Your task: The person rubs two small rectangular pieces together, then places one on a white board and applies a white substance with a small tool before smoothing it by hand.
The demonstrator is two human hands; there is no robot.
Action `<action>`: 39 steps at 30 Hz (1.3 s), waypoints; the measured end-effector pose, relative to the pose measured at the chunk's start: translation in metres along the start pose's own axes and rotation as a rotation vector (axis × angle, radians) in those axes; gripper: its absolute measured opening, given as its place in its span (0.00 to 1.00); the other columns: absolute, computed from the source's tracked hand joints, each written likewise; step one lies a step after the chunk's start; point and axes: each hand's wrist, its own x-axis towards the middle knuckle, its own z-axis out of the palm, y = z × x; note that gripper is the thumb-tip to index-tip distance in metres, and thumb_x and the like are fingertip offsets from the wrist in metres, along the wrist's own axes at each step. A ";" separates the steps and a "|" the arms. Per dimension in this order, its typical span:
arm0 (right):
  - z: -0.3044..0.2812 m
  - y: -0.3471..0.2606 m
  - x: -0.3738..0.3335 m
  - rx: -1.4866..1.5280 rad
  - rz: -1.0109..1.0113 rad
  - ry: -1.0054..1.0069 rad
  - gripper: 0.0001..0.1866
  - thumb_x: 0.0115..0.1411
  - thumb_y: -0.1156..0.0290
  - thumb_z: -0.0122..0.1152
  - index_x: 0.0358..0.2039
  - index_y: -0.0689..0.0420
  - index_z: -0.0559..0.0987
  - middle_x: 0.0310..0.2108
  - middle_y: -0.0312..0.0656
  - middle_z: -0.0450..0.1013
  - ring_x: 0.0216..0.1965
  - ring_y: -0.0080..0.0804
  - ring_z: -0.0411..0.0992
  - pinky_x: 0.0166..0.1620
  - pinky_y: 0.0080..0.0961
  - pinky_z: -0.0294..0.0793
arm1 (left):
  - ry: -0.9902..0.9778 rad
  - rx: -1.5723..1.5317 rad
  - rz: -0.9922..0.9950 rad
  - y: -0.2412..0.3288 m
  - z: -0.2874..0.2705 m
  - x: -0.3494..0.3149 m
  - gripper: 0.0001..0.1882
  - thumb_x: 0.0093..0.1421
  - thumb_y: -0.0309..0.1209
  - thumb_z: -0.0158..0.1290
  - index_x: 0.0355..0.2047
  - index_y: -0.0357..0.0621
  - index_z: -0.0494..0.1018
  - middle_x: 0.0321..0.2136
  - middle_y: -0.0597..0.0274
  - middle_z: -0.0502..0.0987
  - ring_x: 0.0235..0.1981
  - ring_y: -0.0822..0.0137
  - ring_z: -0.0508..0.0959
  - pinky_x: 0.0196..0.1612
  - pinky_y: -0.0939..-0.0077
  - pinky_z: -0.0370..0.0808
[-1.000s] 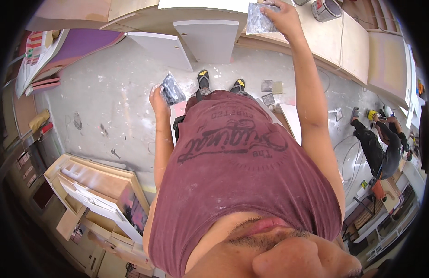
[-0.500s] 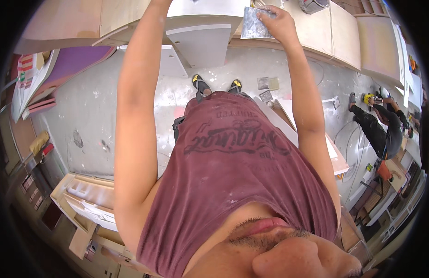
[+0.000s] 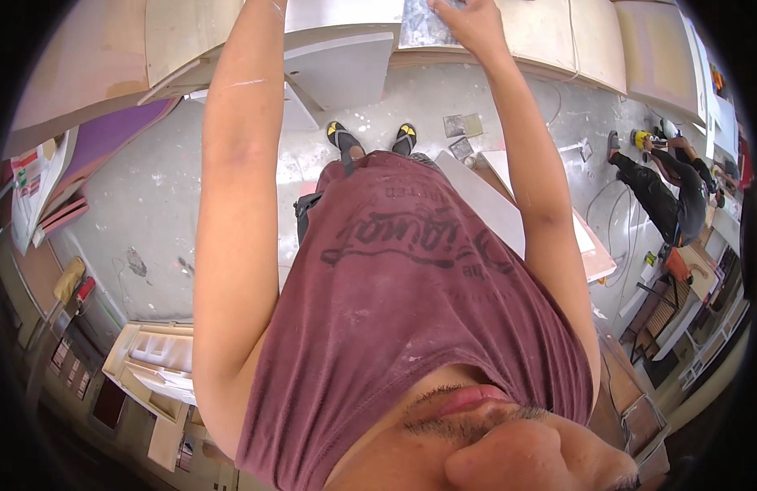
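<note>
By wood panels (image 3: pixel 534 37) | right hand (image 3: pixel 479 31) grips smeared flat sheet (image 3: pixel 423 28) | left unseen, can't tell

a flat sheet (image 3: pixel 423 29) is mottled in cloudy grey and white, near pale tan wood panels (image 3: pixel 538 33) and a plain light grey board (image 3: pixel 346 69). the sleeveless shirt (image 3: pixel 378 327) is dusty maroon with dark, curving lettering and a few pale specks, while the shoes (image 3: pixel 340 137) are dark with bright yellow patches. the floor (image 3: pixel 162 192) is grey, flecked with white spots and darker smudges, among a purple panel (image 3: pixel 125 135), pink slabs (image 3: pixel 63 219), black trousers (image 3: pixel 653 190) and a yellow tool (image 3: pixel 638 139).
</note>
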 end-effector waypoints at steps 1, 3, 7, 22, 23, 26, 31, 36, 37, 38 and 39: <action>0.004 0.002 0.003 -0.057 -0.020 0.018 0.16 0.52 0.68 0.64 0.40 0.63 0.82 0.31 0.49 0.80 0.33 0.30 0.78 0.39 0.28 0.76 | 0.004 -0.002 -0.001 -0.002 0.000 0.001 0.20 0.62 0.48 0.54 0.32 0.42 0.79 0.18 0.66 0.71 0.16 0.74 0.66 0.17 0.73 0.58; -0.002 0.007 0.002 -0.038 -0.122 0.036 0.16 0.52 0.69 0.64 0.40 0.63 0.82 0.30 0.48 0.80 0.33 0.29 0.78 0.39 0.27 0.76 | 0.046 -0.019 0.012 -0.003 0.002 0.003 0.19 0.62 0.47 0.54 0.32 0.41 0.79 0.18 0.66 0.72 0.15 0.74 0.65 0.16 0.73 0.57; -0.024 0.005 -0.012 0.155 -0.008 -0.059 0.15 0.52 0.69 0.62 0.39 0.62 0.82 0.29 0.49 0.80 0.32 0.31 0.78 0.38 0.27 0.76 | 0.048 -0.058 0.020 0.000 0.005 0.003 0.19 0.62 0.46 0.54 0.31 0.40 0.79 0.17 0.66 0.72 0.14 0.74 0.64 0.15 0.72 0.57; 0.007 -0.040 0.005 -0.060 0.031 -0.121 0.17 0.50 0.64 0.63 0.38 0.61 0.82 0.24 0.49 0.78 0.25 0.33 0.77 0.32 0.29 0.75 | 0.067 0.016 0.111 -0.022 -0.004 0.018 0.21 0.62 0.46 0.54 0.35 0.37 0.80 0.20 0.63 0.76 0.16 0.74 0.68 0.17 0.73 0.62; 0.001 -0.029 0.005 -0.062 0.032 -0.116 0.17 0.50 0.64 0.63 0.38 0.61 0.82 0.24 0.49 0.78 0.25 0.33 0.77 0.32 0.29 0.75 | 0.044 -0.027 0.072 -0.018 0.001 0.018 0.22 0.62 0.47 0.54 0.37 0.36 0.80 0.21 0.62 0.77 0.17 0.73 0.69 0.18 0.73 0.64; -0.007 -0.006 -0.006 0.107 -0.010 -0.076 0.16 0.51 0.64 0.64 0.38 0.60 0.82 0.23 0.49 0.78 0.23 0.32 0.76 0.30 0.28 0.75 | 0.027 -0.080 0.022 -0.002 0.011 0.012 0.22 0.62 0.46 0.54 0.39 0.36 0.79 0.22 0.62 0.77 0.18 0.73 0.70 0.19 0.72 0.65; 0.044 -0.065 -0.002 -0.066 -0.069 -0.166 0.14 0.53 0.66 0.62 0.37 0.59 0.83 0.24 0.52 0.78 0.26 0.35 0.79 0.32 0.31 0.76 | 0.027 -0.191 0.000 -0.015 -0.001 0.018 0.19 0.63 0.46 0.54 0.33 0.41 0.78 0.20 0.62 0.75 0.16 0.75 0.68 0.15 0.75 0.62; 0.111 -0.098 0.007 -0.010 -0.273 -0.147 0.14 0.52 0.65 0.60 0.35 0.59 0.83 0.24 0.52 0.78 0.26 0.37 0.79 0.35 0.36 0.77 | -0.154 -0.371 -0.161 -0.005 -0.006 0.019 0.15 0.65 0.48 0.51 0.37 0.50 0.70 0.15 0.67 0.68 0.10 0.78 0.64 0.09 0.83 0.53; 0.118 -0.101 0.007 -0.002 -0.288 -0.157 0.14 0.52 0.65 0.60 0.35 0.59 0.83 0.24 0.52 0.78 0.26 0.37 0.79 0.35 0.36 0.77 | -0.136 -0.371 -0.158 -0.006 -0.016 0.017 0.15 0.65 0.48 0.51 0.37 0.50 0.70 0.15 0.67 0.68 0.10 0.78 0.64 0.09 0.83 0.53; 0.125 -0.104 0.008 0.013 -0.308 -0.184 0.14 0.52 0.65 0.60 0.36 0.60 0.83 0.24 0.52 0.78 0.26 0.38 0.79 0.35 0.36 0.77 | -0.106 -0.525 -0.082 -0.008 -0.029 0.014 0.16 0.66 0.48 0.50 0.41 0.49 0.69 0.15 0.68 0.67 0.10 0.78 0.63 0.09 0.84 0.53; 0.133 -0.110 0.007 0.031 -0.331 -0.220 0.14 0.51 0.66 0.61 0.36 0.60 0.83 0.25 0.51 0.78 0.26 0.39 0.79 0.35 0.35 0.77 | -0.069 -0.678 -0.005 -0.014 -0.047 0.010 0.17 0.66 0.47 0.49 0.44 0.48 0.69 0.15 0.68 0.66 0.10 0.77 0.63 0.09 0.84 0.54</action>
